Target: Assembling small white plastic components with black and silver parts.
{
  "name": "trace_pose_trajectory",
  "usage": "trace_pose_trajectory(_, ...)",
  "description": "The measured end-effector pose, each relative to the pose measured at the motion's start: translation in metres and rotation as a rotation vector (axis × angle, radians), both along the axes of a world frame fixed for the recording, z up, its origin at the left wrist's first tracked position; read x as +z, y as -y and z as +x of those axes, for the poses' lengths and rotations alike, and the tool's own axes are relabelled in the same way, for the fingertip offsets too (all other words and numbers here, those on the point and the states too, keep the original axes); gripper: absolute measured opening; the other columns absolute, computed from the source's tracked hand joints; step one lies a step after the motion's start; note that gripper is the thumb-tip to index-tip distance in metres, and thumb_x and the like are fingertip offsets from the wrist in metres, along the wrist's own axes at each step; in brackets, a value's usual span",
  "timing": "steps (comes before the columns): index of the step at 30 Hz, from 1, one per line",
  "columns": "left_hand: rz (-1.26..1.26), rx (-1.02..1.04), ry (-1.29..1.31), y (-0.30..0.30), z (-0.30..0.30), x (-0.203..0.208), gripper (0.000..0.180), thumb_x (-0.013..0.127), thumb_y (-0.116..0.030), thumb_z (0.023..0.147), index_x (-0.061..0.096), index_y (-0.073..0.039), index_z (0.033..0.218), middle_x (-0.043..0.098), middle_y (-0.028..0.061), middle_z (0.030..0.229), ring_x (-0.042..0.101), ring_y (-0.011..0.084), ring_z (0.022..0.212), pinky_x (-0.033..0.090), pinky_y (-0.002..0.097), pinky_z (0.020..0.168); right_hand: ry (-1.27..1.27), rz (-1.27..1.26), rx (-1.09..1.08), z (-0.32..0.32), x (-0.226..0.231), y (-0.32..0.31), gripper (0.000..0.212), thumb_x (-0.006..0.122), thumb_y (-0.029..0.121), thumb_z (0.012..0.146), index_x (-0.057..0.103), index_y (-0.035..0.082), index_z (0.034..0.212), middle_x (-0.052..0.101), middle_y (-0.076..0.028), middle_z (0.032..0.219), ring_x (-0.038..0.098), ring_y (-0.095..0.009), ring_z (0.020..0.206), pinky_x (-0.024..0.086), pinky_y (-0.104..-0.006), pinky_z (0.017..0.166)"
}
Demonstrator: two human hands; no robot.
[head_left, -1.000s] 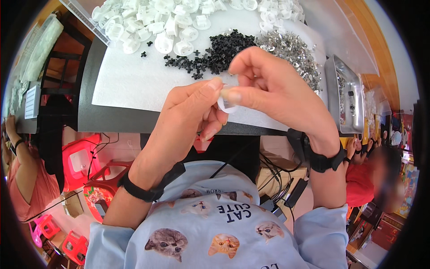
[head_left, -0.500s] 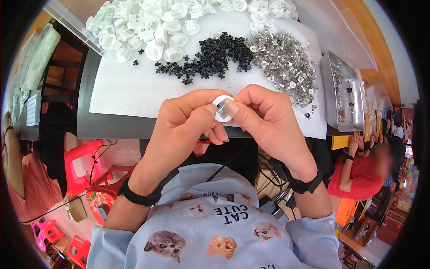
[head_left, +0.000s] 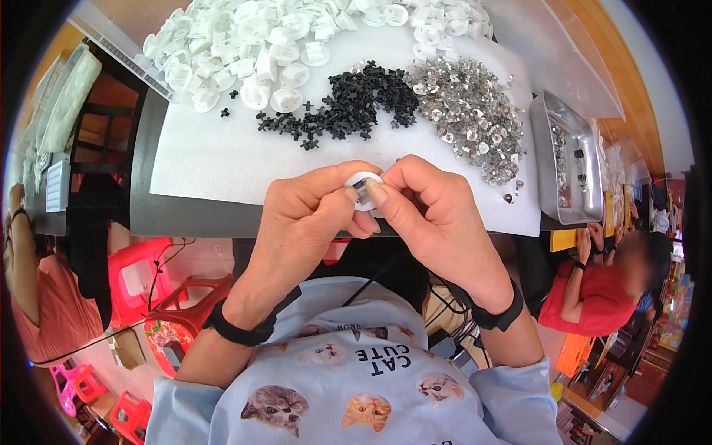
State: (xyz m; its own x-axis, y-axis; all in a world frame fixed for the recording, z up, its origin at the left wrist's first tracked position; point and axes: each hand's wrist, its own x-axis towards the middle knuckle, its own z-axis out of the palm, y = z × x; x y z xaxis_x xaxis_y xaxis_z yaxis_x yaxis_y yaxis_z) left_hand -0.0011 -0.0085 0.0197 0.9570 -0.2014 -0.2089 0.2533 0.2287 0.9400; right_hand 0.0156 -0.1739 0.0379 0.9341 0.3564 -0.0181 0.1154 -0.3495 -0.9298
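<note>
Now fitting the small piece into the white cap

Both hands meet just above the desk's (head_left: 185,215) near edge. Left hand (head_left: 311,215) pinches a round white plastic cap (head_left: 366,190) at its rim; right hand (head_left: 430,215) grips it too, thumb on a small dark insert (head_left: 363,188). Seating it squarely seems the step; next calls for a firm, centred press. Piles of white caps (head_left: 259,44), black crosses (head_left: 348,107) and metal clips (head_left: 471,111) lie beyond.

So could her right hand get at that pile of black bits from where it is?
Probably yes. The right hand is close to the black bits with bare white sheet between, but it is pinching a white disc with the left hand.
</note>
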Motion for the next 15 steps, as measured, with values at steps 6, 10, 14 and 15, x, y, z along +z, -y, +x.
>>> trace_pose_trajectory(6,0.016,0.005,-0.011,0.000,0.003,0.001,0.026,0.046,-0.005,0.090,0.064,0.006,0.104,0.065,0.0076,0.079,0.061,0.0088,0.068,0.052,0.0211,0.063,0.004,0.006,0.007,0.003,-0.003,0.000,0.021,0.058,0.013,0.090,0.052,0.001,0.074,0.057,-0.008,0.058,0.051,-0.012,0.047,0.040,-0.0263,0.045)
trace_pose_trajectory(10,0.042,-0.019,-0.011,-0.003,0.005,0.003,0.026,0.047,-0.005,0.090,0.064,0.006,0.105,0.065,0.0081,0.081,0.062,0.0098,0.069,0.053,0.0217,0.064,-0.040,0.071,-0.010,0.003,-0.008,-0.002,0.019,0.057,0.012,0.090,0.052,0.000,0.075,0.057,-0.007,0.058,0.050,-0.009,0.048,0.039,-0.0261,0.045)
trace_pose_trajectory(14,0.089,-0.051,-0.102,-0.005,0.003,0.009,0.033,0.049,-0.004,0.090,0.055,0.003,0.122,0.066,0.0081,0.086,0.063,0.0096,0.073,0.051,0.0212,0.062,-0.167,0.138,-0.029,0.000,0.009,-0.001,0.019,0.056,0.011,0.090,0.051,0.000,0.075,0.055,-0.007,0.057,0.046,-0.008,0.049,0.037,-0.0267,0.045)
trace_pose_trajectory(15,0.087,-0.071,-0.078,-0.004,0.002,0.012,0.033,0.049,-0.004,0.090,0.055,0.003,0.122,0.066,0.0081,0.086,0.063,0.0096,0.073,0.051,0.0212,0.062,-0.143,0.136,-0.048,0.001,0.013,0.003,0.019,0.056,0.011,0.090,0.051,0.000,0.075,0.055,-0.007,0.057,0.046,-0.008,0.049,0.037,-0.0267,0.045)
